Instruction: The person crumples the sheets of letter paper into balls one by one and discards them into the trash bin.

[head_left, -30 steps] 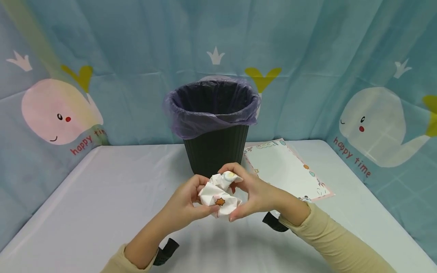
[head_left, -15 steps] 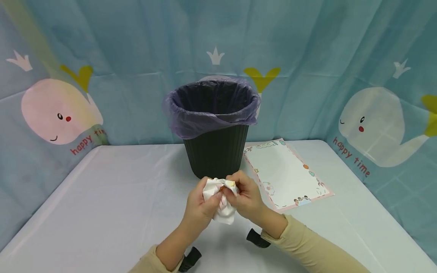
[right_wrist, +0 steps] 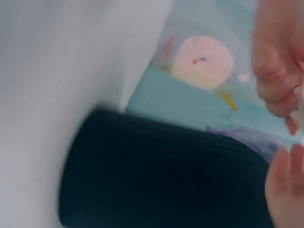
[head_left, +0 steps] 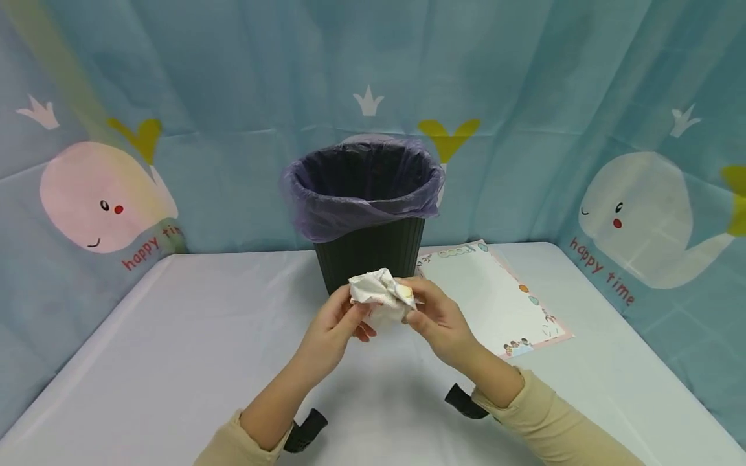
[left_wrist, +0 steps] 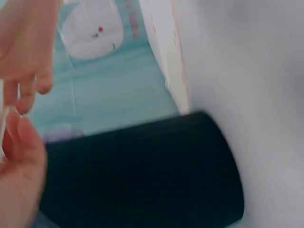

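Note:
A crumpled sheet of white paper with small coloured prints is held between both hands, above the table and in front of the bin. My left hand grips its left side, thumb on the near face and some fingers showing below. On the other side my right hand pinches the paper between thumb and fingers. In the left wrist view the left hand shows at the lower left edge, and the paper is mostly out of frame. The right wrist view catches the right hand at the lower right edge, blurred.
Just behind the hands stands a black bin lined with a purple bag. A flat sheet with a pink printed border lies right of it on the white table. A blue whale-print curtain encloses the back and sides.
Half a second ago the hands squeezed the paper tightly together, lower down. Now they are raised slightly and further apart, and the paper ball shows more between them, turned differently.

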### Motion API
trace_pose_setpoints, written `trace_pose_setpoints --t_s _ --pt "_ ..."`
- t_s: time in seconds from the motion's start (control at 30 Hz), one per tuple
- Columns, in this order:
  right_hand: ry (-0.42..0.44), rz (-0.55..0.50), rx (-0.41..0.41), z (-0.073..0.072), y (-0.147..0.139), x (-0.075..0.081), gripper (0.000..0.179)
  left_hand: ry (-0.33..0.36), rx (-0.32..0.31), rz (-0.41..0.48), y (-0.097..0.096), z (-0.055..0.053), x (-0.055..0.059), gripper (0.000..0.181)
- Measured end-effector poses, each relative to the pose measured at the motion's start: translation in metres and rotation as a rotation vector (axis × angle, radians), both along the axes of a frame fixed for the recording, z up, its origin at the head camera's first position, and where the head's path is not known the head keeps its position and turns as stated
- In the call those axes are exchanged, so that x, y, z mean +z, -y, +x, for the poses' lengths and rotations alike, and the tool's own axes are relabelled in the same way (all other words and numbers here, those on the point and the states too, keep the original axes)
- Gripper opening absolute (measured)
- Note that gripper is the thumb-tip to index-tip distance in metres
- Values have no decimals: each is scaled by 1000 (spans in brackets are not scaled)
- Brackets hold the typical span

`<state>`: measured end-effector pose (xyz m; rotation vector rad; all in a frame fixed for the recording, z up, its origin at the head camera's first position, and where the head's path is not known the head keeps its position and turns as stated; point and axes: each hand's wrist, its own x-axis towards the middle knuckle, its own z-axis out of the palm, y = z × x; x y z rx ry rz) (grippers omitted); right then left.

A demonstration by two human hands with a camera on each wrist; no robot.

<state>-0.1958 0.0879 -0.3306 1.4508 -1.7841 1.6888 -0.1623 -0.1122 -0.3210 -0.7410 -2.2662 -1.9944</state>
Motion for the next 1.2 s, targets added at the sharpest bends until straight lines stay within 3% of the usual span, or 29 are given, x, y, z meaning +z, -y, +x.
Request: trace_pose_setpoints --t_s 0.07,0.13,0.27,0.4,0.5,0.67,0.77,0.87,0.97,1.03,1.13,1.2 --pt "135 -11 171 0 -4 2 38 -81 -20 -13 4 -1 1 28" --pt "229 -21 273 0 -6 5 36 -134 -47 -34 7 -1 2 28" --pt "339 -4 352 -1 -8 11 32 -196 -36 -117 9 2 1 23" --pt "432 85 412 -1 -11 16 44 -228 4 -219 6 6 2 15" --pt "385 138 407 -2 -12 15 43 -239 45 -275 4 9 4 10" --pt "247 89 293 3 -5 9 31 -322 165 -360 -1 15 5 10" --pt "197 51 145 12 5 6 17 -401 267 -410 -1 17 3 16" --pt "148 23 -18 20 16 4 15 -487 346 -443 1 15 1 19" --pt "50 12 -146 22 24 2 19 -528 355 -460 3 10 -2 17" --pt "-78 46 -231 19 26 1 21 -477 328 -465 5 5 -3 15" --pt "-309 143 -389 11 24 2 22 -326 269 -431 5 -1 -5 20" --pt "-441 207 -484 6 19 3 23 -213 197 -363 6 -1 -5 31"
